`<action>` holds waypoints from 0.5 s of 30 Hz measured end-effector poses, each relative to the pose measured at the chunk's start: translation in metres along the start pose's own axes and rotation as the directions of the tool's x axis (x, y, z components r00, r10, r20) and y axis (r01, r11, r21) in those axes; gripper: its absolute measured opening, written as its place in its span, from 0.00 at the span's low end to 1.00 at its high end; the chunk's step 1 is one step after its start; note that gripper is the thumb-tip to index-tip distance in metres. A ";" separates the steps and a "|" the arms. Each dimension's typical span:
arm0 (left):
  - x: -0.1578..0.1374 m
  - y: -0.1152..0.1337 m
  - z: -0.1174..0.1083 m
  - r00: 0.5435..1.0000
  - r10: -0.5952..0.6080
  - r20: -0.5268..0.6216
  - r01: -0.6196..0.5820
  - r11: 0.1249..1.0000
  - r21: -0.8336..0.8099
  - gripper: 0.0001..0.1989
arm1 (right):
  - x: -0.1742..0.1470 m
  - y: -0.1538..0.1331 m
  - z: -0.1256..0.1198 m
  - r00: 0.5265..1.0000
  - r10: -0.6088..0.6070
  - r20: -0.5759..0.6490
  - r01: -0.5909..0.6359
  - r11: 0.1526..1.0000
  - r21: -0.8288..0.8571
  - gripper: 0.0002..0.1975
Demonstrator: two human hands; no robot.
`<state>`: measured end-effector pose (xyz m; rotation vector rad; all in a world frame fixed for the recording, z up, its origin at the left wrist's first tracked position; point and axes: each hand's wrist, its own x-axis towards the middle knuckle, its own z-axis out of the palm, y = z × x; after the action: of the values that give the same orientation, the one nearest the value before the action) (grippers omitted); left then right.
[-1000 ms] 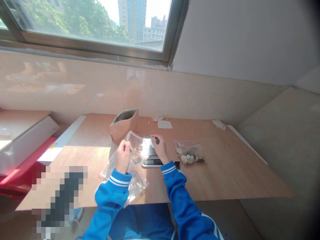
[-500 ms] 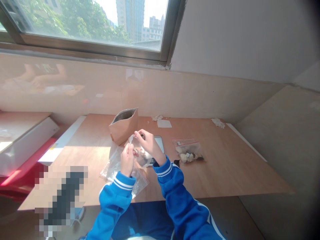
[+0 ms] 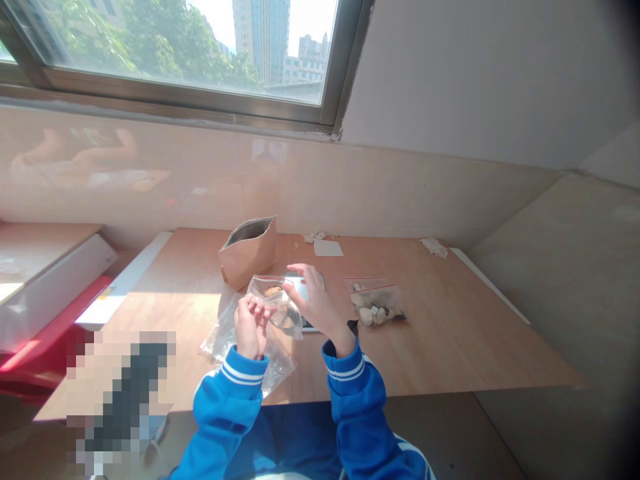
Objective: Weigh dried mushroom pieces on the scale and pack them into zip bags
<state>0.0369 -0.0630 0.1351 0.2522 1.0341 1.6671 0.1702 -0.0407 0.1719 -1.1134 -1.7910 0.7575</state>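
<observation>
A small clear zip-lock bag [image 3: 289, 321] with brown and dark pieces inside is tilted up between my hands, its red-edged mouth toward the paper pouch. My left hand [image 3: 251, 328] has curled fingers at the bag's near left side and appears to grip it; its fingertips are partly hidden. On the other side, my right hand [image 3: 320, 305] is open, fingers spread over a white flat device [image 3: 313, 283], and holds nothing. A larger clear plastic bag [image 3: 220, 331] lies flat beneath my left hand.
A brown paper pouch [image 3: 254, 255] stands open behind the bags. Right of my hands lie filled zip-lock bags [image 3: 379, 308] and a small dark piece [image 3: 353, 327]. A white paper [image 3: 329, 248] and crumpled tissue [image 3: 435, 247] lie farther back on the wooden table [image 3: 460, 333].
My right hand has let go of the zip-lock bag's top and moved right, its fingers spreading. My left hand has shifted slightly down and left. The bag's mouth now shows.
</observation>
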 end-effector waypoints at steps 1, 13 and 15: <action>-0.002 0.002 0.001 1.000 -0.021 0.010 0.021 0.999 -0.038 0.15 | -0.007 0.004 0.000 0.999 0.039 0.036 -0.039 0.999 0.003 0.24; -0.009 -0.005 -0.002 0.931 0.162 0.327 -0.256 0.929 0.266 0.18 | -0.031 0.026 -0.001 0.972 0.182 -0.146 -0.135 0.949 0.283 0.17; -0.002 -0.008 -0.008 0.901 0.355 0.251 -0.431 0.800 0.417 0.14 | -0.035 0.028 -0.008 0.965 0.183 -0.186 -0.125 0.951 0.283 0.17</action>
<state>0.0376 -0.0689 0.1253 0.9664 1.3116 1.7020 0.1958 -0.0606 0.1404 -1.1142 -1.3886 0.9110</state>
